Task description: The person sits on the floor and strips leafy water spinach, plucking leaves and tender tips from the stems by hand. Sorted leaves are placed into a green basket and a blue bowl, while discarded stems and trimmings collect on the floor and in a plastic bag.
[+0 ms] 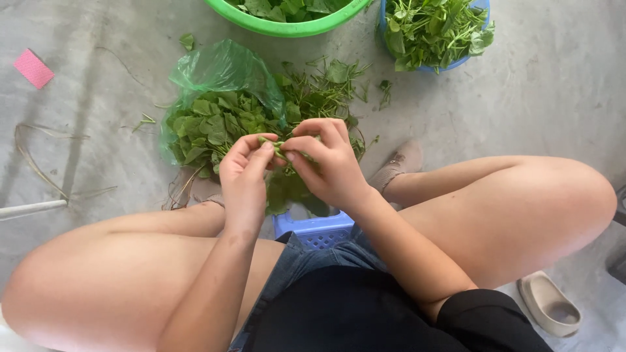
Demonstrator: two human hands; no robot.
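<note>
Here, both hands are meeting over the bag (pixel 222 72) of greens, and between them they are pinching one green stem (pixel 277 147). The left hand (pixel 242 173) is closing its thumb and fingers on the stem's near end, fingertips curled inward. The right hand (pixel 329 163) is gripping the same stem from the other side, its fingers folded over it, so the two hands are touching at the fingertips. The stem is lying just at the bag's near edge, above the leaf pile (pixel 208 130) spilling out of the bag's mouth, and most of it is being hidden by the fingers.

Loose stalks (pixel 326 88) are lying scattered right of the bag. Beyond the bag, a green basin (pixel 287 27) is holding more leaves, and right of that a blue basin (pixel 433 32) is sitting full of leafy sprigs. Nearer than the bag, under the wrists, a blue stool (pixel 316 229) is showing between the person's knees. Far left of the bag a pink block (pixel 33 68) is lying on the concrete floor (pixel 554 98), and far right and nearer, a pale slipper (pixel 550 303) is resting.
</note>
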